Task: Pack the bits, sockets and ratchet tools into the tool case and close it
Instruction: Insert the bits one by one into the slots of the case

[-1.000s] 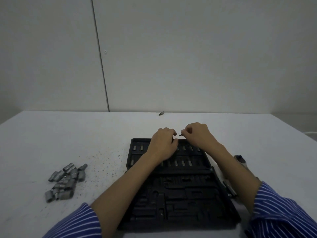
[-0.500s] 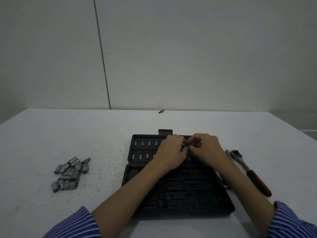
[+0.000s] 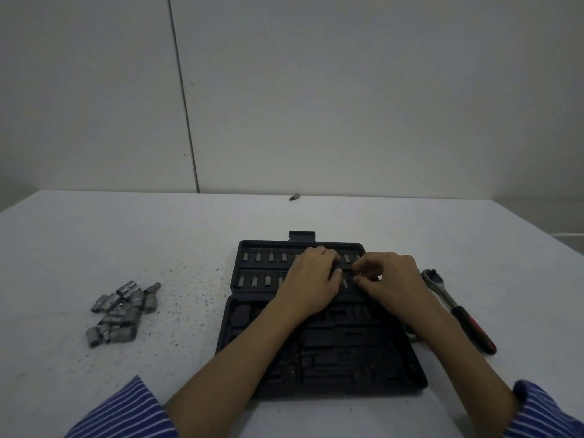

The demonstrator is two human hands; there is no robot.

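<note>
Black plastic tool case (image 3: 319, 346) lies open on the white table (image 3: 94, 235), and we see two rows of bits (image 3: 264, 269) seated in its far half; the near half's moulded slots look unfilled. Our left hand (image 3: 311, 281) rests curled over the bit rows, and whether it grips anything we cannot tell. Our right hand (image 3: 390, 278) pinches at a slot beside it, though what it holds is too small to make out. Sockets (image 3: 121, 311) sit heaped well to the left, the ratchet (image 3: 458, 309) just right of the case, one stray bit (image 3: 294, 197) at the far edge. Since a moment ago both hands have come nearer along the rows.
</note>
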